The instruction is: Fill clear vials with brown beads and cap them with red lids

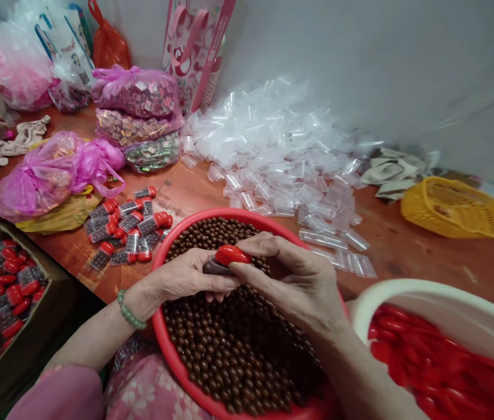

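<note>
Two hands over a basin (194,220) of brown beads (233,350): left hand (185,277) pinches a tube (215,267), right hand (291,274) its red cap (232,254).

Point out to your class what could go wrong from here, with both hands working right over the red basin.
The red plastic cap pinched by the right hand might slip and vanish among the glossy brown balls in the round red plastic basin. The small dark tube in the left hand could also drop there. Loose clear plastic tubes nearby could get knocked off the reddish-brown wooden table.
</note>
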Demonstrator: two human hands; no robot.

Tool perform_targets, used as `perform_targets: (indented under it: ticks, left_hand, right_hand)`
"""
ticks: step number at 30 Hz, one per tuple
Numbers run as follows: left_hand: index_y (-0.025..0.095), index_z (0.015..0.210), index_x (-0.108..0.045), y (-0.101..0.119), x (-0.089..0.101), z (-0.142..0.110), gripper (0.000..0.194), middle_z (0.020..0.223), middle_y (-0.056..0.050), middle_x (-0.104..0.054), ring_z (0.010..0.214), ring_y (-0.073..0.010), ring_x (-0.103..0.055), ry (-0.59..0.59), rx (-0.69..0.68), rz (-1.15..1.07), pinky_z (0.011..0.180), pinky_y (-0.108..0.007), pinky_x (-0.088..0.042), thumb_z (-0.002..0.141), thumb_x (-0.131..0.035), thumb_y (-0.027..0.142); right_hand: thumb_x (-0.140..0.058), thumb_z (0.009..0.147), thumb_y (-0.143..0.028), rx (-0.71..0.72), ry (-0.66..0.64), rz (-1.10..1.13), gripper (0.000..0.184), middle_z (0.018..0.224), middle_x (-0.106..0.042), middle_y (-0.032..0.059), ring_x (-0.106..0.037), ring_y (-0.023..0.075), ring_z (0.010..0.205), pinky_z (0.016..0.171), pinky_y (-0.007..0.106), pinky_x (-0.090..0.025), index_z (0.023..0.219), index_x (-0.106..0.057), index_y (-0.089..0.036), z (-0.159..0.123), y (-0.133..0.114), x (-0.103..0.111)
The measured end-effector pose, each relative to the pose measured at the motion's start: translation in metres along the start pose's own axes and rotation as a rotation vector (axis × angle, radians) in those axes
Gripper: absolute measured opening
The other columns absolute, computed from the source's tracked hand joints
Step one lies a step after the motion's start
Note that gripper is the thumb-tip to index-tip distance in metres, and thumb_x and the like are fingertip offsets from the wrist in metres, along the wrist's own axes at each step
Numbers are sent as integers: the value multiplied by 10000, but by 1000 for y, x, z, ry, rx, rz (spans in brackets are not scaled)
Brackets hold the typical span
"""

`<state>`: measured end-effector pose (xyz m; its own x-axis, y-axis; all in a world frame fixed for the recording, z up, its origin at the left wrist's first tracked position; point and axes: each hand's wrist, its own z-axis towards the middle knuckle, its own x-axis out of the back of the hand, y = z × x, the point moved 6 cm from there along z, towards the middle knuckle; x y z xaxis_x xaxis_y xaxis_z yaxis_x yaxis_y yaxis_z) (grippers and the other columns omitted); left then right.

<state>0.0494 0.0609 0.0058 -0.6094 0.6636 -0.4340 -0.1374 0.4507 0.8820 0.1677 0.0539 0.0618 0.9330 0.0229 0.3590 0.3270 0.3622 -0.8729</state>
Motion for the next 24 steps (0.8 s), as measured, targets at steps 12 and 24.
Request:
perform_targets:
  ticks: [12,24]
  left_hand:
    - [132,712,-573,-2,2,0,459,599,29,-510,506,-58,-467,-34,7,20,487,-198,-388,698,-756,553]
    - [108,655,-650,-10,10,5,424,620,-8,-611,594,-91,-555,47,46,-234,618,-224,-433,617,-855,477]
  right_hand:
    - [-674,860,-226,-13,-76,-14,37,817,-712,-2,-665,146,711,657,268,-552,888,-670,-250,-1,4,-8]
    - [-705,737,-622,383,-340,-831,750,1034,-685,218,-658,371,947,790,496,-528,1192,-526,-53,0,-25,-25]
